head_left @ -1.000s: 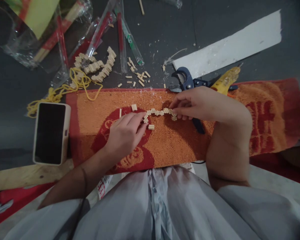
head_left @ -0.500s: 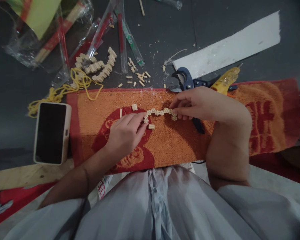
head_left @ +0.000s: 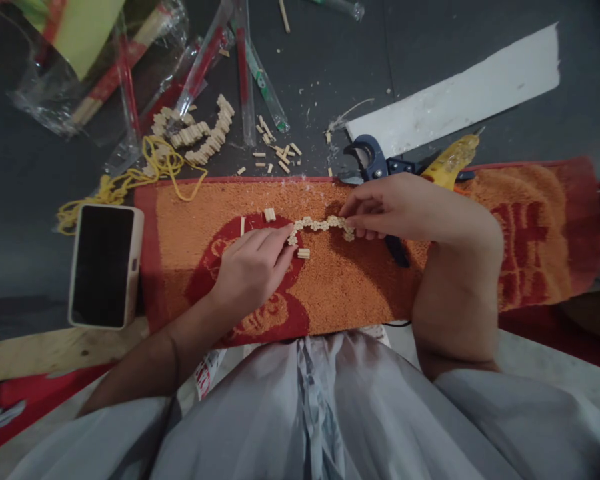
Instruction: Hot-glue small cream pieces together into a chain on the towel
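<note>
A wavy chain of short pale wooden stick pieces point(head_left: 320, 225) lies on the orange and red towel point(head_left: 360, 287). My left hand point(head_left: 253, 267) has its fingertips closed at the chain's left end. At the right end, the thumb and fingers of my right hand point(head_left: 380, 210) pinch the chain. Small bundles of cut sticks lie close by, one bundle point(head_left: 303, 253) below the chain and another bundle point(head_left: 270, 215) above my left hand. A single stick point(head_left: 243, 227) rests on the towel beside that hand.
Blue-handled cutters point(head_left: 373, 160) and a yellow glue gun point(head_left: 453, 160) lie behind my right hand. A white board strip point(head_left: 460, 87) is farther back. At left are a phone-like device point(head_left: 104, 267), yellow string point(head_left: 165, 160), joined stick pieces point(head_left: 213, 137) and plastic-wrapped chopsticks point(head_left: 245, 80).
Both hands hold almost the same position at the two ends of the chain. The view has shifted very slightly; nothing else visibly moves.
</note>
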Available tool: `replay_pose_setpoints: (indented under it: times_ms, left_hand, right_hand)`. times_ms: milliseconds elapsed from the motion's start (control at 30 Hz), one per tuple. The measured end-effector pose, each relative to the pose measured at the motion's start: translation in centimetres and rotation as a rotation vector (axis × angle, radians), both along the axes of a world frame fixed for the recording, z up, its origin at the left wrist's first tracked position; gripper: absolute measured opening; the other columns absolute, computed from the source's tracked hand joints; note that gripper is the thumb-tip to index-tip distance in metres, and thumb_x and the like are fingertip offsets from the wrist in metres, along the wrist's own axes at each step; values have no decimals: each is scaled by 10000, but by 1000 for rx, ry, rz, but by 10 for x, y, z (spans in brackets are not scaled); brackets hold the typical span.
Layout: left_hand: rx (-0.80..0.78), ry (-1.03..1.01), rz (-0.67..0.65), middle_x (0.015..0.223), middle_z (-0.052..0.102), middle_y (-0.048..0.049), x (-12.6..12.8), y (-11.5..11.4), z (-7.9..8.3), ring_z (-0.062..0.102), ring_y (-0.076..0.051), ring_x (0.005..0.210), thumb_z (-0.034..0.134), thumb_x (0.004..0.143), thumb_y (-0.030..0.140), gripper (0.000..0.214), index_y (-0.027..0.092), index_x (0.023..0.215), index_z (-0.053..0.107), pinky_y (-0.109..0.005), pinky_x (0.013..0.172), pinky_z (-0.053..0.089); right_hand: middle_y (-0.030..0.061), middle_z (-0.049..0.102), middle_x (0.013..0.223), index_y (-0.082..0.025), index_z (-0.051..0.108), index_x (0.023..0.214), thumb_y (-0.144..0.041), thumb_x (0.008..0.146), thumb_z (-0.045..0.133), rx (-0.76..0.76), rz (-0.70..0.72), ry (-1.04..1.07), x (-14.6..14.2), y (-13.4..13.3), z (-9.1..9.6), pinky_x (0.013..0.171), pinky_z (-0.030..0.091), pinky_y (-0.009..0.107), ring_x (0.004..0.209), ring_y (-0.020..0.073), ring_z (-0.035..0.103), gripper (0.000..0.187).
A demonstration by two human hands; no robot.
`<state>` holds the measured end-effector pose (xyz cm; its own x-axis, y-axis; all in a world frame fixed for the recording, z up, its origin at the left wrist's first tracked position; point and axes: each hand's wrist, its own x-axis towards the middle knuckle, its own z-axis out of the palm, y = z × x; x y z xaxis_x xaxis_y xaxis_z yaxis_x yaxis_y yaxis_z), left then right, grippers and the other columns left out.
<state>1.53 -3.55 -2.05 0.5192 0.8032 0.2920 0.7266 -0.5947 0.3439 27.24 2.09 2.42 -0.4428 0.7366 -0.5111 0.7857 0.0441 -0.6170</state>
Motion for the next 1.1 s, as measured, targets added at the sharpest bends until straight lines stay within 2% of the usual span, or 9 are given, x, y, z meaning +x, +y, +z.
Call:
replay_pose_setpoints:
  times_ms: [1100]
  left_hand:
    - [-34, -69, 20, 996, 769, -78, -1, 0, -5, 722, -195, 924, 638, 918, 209, 210, 143, 1109, 696, -287, 843, 556]
  right_hand:
    - [-5, 744, 705, -217, 719, 931, -241, 886, 599, 20, 13, -35, -3, 0, 5, 593, 498, 260, 638, 168, 703, 130]
